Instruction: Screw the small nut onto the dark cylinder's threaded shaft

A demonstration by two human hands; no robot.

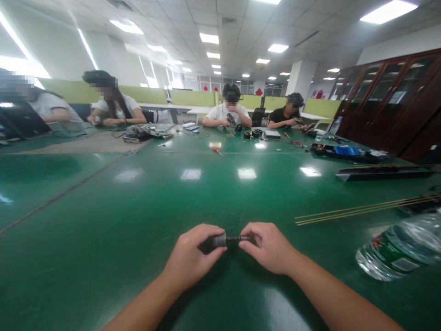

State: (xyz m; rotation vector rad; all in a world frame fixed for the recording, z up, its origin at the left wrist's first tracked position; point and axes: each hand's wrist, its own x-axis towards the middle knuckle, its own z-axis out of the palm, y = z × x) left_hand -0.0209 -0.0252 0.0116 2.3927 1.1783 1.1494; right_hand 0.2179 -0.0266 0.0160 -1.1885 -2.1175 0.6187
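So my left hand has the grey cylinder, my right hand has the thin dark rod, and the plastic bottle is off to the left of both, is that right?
Not quite: the plastic bottle is off to the right, as the head view shows. The rest holds: your left hand has the grey cylinder and your right hand the thin dark rod.

Past the left hand (pixel 195 253) and right hand (pixel 268 248), the worktop (pixel 138 202) offers broad passage toward the far edge as far as an orange screwdriver (pixel 217 150), while a bottle (pixel 389 253) and thin rods (pixel 330 212) obstruct the way to the right edge.
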